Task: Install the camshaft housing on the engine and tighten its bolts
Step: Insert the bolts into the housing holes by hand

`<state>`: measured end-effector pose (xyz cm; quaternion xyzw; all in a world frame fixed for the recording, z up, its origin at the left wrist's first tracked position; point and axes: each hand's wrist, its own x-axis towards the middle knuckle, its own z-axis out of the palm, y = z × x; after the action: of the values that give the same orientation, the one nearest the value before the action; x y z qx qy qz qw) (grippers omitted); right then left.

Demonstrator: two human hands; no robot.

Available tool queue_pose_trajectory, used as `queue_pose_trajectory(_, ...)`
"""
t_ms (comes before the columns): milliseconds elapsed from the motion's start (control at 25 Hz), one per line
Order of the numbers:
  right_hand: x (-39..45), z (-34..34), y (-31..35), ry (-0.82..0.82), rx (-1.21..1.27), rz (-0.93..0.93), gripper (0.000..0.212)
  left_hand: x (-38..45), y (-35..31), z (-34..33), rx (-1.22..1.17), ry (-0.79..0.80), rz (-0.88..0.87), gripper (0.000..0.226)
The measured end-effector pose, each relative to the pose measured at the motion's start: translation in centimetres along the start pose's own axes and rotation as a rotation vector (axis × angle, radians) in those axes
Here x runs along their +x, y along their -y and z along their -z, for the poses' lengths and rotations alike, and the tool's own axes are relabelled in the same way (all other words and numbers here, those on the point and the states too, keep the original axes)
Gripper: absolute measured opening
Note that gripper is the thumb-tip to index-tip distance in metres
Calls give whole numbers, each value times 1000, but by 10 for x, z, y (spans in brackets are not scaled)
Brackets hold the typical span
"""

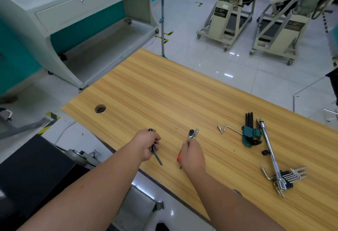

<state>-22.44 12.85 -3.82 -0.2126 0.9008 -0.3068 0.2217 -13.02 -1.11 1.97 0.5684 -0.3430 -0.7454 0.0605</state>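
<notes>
So at this point I was over at the wooden tabletop sorting tools, not at the engine. My left hand was wrapped in a fist around a dark, thin steel rod, some kind of extension or long bit, with its tip poking out below my hand toward the tabletop. I held it like that, I'd guess, so I could mate it with the ratchet. My right hand was curled over the ratchet, fingers closed on its red-orange grip, with the shiny chrome head and black knob sticking out past my fingers, pointed away from me.

The camshaft housing itself wasn't in view. There was a bit of cast grey metal off the near left edge of the tabletop that might've been part of the engine, but I honestly couldn't tell.

Everything else lay off to my right, well apart from my hands: a set of black hex keys in a green plastic holder, a long chrome bar, a bent silver L-key, and a fanned bunch of bright hex keys near the edge. The top was smooth laminate with a striped grain and a round cable hole.
</notes>
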Motion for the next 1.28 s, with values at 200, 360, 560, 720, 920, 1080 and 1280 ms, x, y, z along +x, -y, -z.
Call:
queue_pose_trajectory(200,-17,-21,117,470,692,-361,44,-46,-35,48,-105,-54,-104,27)
queue_pose_trajectory(360,-85,-61,235,919,903,-394,48,-106,-62,147,-217,-215,-252,26)
queue_pose_trajectory(560,-231,-118,348,1320,732,-288,54,-208,-47,309,-454,-554,-477,23)
queue_pose_trajectory(720,-372,-162,382,1374,630,-324,48,-287,19,410,-709,-794,-626,26)
queue_pose_trajectory(920,-499,-214,373,1262,695,-292,37,-347,104,466,-966,-862,-745,26)
queue_pose_trajectory(1080,-562,-237,363,1168,587,-80,35,-378,150,500,-980,-867,-708,17)
queue_pose_trajectory(1280,-601,-248,363,1433,816,-442,51,-403,185,538,-1263,-493,-845,32)
